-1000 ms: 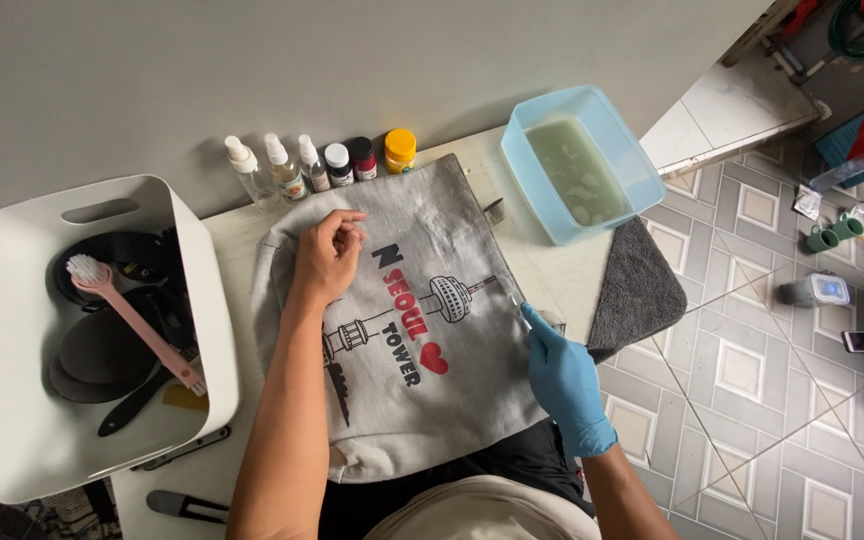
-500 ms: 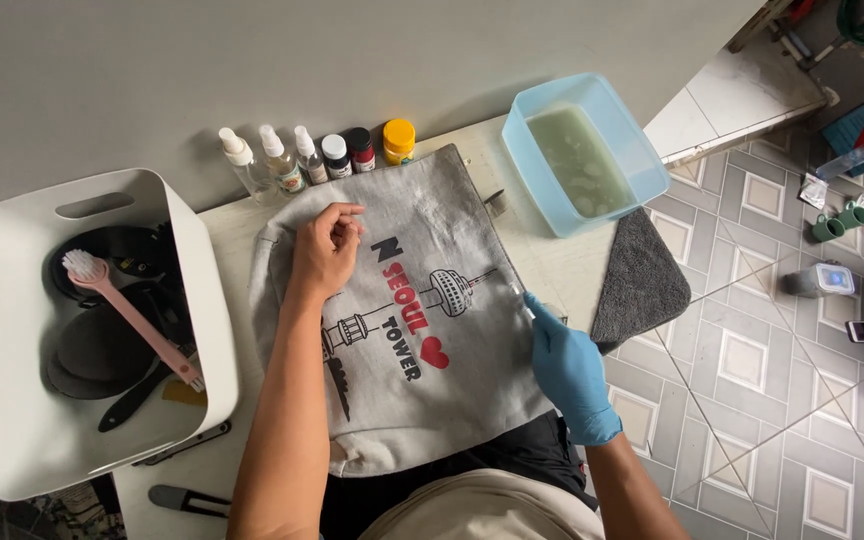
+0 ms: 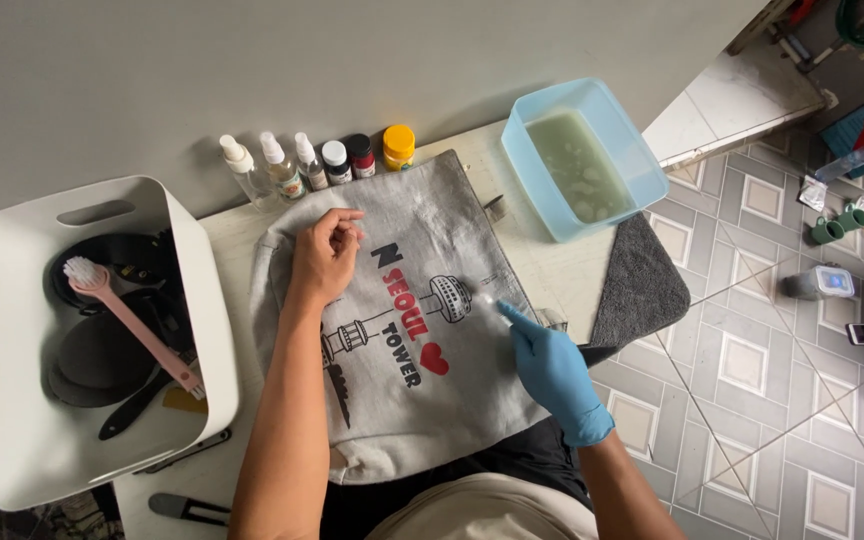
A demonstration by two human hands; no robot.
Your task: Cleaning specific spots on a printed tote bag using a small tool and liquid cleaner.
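Head view: since the earlier frame the gloved right hand (image 3: 552,372) has slid inward onto the grey printed tote bag (image 3: 402,320), pinching something small I cannot identify. Left hand (image 3: 324,255) rests half-curled, empty, on the bag, which lies flat, top edge toward the wall.

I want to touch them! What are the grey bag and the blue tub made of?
The grey bag looks like woven cloth, matte and soft: it wrinkles and lies limp on the table. The blue tub looks like smooth, see-through plastic: its walls are glossy and let the cloudy liquid show. The right hand wears a thin blue glove, probably rubbery.
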